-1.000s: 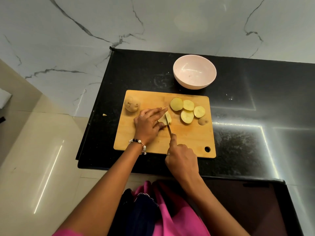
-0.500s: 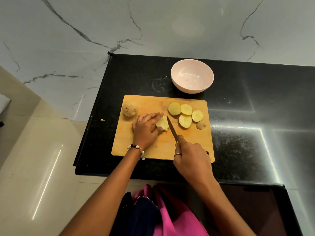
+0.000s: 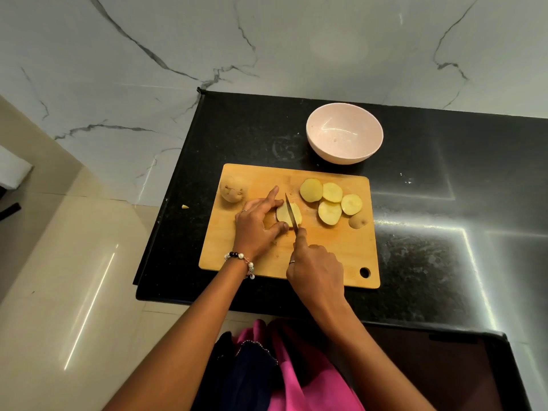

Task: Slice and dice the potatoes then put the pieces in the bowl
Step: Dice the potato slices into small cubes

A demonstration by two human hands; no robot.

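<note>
Fingers of left hand (image 3: 256,225) curled, pinching potato slice (image 3: 285,214) mid cutting board (image 3: 326,250); index finger raised. Right hand (image 3: 315,272) grips knife (image 3: 291,211), blade across slice. Step: dicing. Four cut rounds (image 3: 330,200) right, whole potato (image 3: 232,188) far left. Bowl (image 3: 344,133) beyond board, no pieces visible inside. Next, likely: press blade down, keep fingertips back.
</note>
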